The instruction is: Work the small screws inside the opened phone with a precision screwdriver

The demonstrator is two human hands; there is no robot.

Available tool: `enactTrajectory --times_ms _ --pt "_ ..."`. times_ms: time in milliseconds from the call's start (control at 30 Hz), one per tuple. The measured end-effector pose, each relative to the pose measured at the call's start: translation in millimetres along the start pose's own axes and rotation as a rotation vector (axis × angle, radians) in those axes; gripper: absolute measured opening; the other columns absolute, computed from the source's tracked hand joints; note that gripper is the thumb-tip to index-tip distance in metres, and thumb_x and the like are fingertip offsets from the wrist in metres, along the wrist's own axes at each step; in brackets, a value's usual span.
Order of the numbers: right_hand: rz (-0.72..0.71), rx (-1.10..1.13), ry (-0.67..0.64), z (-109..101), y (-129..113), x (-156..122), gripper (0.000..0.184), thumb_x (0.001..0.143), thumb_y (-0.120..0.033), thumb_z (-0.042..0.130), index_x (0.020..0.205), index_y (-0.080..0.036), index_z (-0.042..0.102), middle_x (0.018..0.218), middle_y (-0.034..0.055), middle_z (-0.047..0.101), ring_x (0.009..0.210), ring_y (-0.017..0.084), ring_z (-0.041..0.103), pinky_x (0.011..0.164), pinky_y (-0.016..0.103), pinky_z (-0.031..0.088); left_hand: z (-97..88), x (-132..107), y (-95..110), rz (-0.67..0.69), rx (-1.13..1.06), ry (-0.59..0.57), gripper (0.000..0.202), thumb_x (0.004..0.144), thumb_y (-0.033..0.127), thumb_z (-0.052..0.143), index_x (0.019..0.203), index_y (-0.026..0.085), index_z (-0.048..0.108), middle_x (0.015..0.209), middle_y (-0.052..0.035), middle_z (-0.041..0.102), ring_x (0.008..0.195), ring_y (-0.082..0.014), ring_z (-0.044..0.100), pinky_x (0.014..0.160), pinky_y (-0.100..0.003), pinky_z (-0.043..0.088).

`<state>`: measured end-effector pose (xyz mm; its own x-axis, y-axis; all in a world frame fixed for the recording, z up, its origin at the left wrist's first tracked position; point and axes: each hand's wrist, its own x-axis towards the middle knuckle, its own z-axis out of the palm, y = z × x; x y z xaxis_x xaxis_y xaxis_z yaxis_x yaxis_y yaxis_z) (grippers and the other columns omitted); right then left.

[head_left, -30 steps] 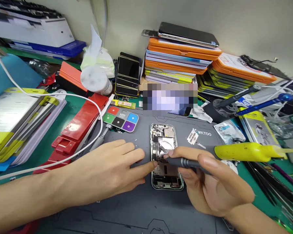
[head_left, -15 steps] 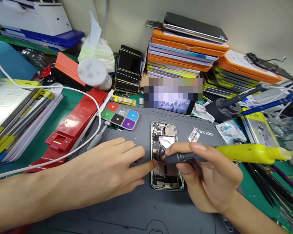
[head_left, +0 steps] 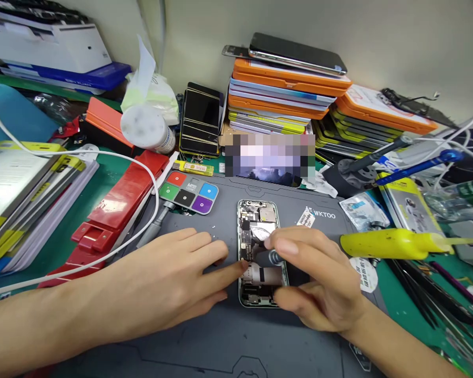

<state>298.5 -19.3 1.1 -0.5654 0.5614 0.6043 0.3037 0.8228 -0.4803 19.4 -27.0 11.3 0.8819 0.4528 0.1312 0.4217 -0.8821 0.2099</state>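
Observation:
An opened phone (head_left: pixel 260 275) lies on the grey mat (head_left: pixel 205 336), its inner board, battery area and metal parts exposed. My left hand (head_left: pixel 181 275) reaches in from the left with fingers stretched out; its index fingertip touches the phone's inside near the left edge. Over the phone's right side is my right hand (head_left: pixel 319 278), fingers curled round a dark grey screwdriver (head_left: pixel 275 256) whose ridged end shows under the index finger. Most of that tool is hidden. The right thumb is by the phone's lower right edge. Behind this hand lies a yellow squeeze bottle (head_left: pixel 394 244).
A colour-patched magnetic pad (head_left: pixel 188 193) and another screwdriver (head_left: pixel 155 226) lie left of the phone. Stacked orange cases (head_left: pixel 287 76) stand at the back. A white cable (head_left: pixel 155 178) loops over a red tool (head_left: pixel 114 197) at left. Tweezers (head_left: pixel 413 294) lie at right.
My right thumb has come off the screwdriver and moved down beside the phone; the screwdriver's angle has shifted. My left hand stays at the phone. The whole view has shifted slightly.

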Motion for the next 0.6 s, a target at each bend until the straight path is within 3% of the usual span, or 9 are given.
enactTrajectory --times_ms 100,200,300,400,500,600 --pt "-0.017 0.016 0.006 -3.2 0.0 1.8 0.054 0.114 -0.023 0.042 0.167 -0.029 0.049 0.112 0.0111 0.083 0.1 0.026 0.081 0.081 0.042 0.07 3.7 -0.9 0.5 -0.009 0.005 0.011 0.043 0.106 0.025 0.069 0.148 0.02 0.059 0.108 -0.0039 0.066 0.088 -0.0254 0.064 0.072 -0.041 0.048" --pt "-0.054 -0.032 0.045 -3.1 -0.2 1.5 0.057 0.108 -0.015 0.047 0.164 -0.026 0.054 0.095 0.0083 0.08 0.084 0.024 0.078 0.071 0.038 0.068 6.6 -1.1 2.2 0.008 0.009 0.011 0.046 0.105 0.023 0.068 0.15 0.019 0.057 0.107 -0.0041 0.066 0.088 -0.0253 0.064 0.072 -0.041 0.048" --pt "-0.084 0.0 0.063 -1.8 0.1 1.9 0.06 0.108 -0.014 0.043 0.166 -0.025 0.051 0.111 0.0133 0.081 0.098 0.026 0.08 0.079 0.041 0.069 5.7 -0.2 4.3 0.036 0.061 0.015 0.044 0.105 0.023 0.069 0.147 0.016 0.06 0.106 -0.0056 0.069 0.086 -0.0257 0.062 0.071 -0.041 0.047" --pt "-0.112 -0.026 0.072 -1.1 -0.1 3.0 0.059 0.108 -0.016 0.042 0.165 -0.024 0.052 0.096 0.0103 0.079 0.08 0.024 0.076 0.069 0.038 0.067 2.4 0.4 6.3 0.06 0.099 -0.006 0.04 0.105 0.024 0.068 0.144 0.016 0.063 0.104 -0.0062 0.071 0.086 -0.0254 0.064 0.072 -0.04 0.048" --pt "-0.131 -0.072 0.077 -1.3 -1.3 3.0 0.059 0.107 -0.018 0.045 0.165 -0.022 0.05 0.104 0.0128 0.079 0.091 0.027 0.079 0.075 0.041 0.068 0.3 0.6 7.3 0.06 0.076 -0.004 0.04 0.105 0.022 0.068 0.144 0.018 0.063 0.105 -0.0054 0.071 0.09 -0.0254 0.067 0.076 -0.039 0.051" --pt "-0.143 -0.113 0.079 -1.1 -2.2 2.2 0.062 0.102 -0.012 0.047 0.164 -0.024 0.052 0.098 0.0097 0.079 0.083 0.024 0.077 0.07 0.037 0.067 0.9 0.5 5.7 0.051 0.056 -0.002 0.047 0.102 0.016 0.068 0.148 0.018 0.06 0.109 -0.0054 0.071 0.096 -0.0271 0.07 0.081 -0.04 0.054"
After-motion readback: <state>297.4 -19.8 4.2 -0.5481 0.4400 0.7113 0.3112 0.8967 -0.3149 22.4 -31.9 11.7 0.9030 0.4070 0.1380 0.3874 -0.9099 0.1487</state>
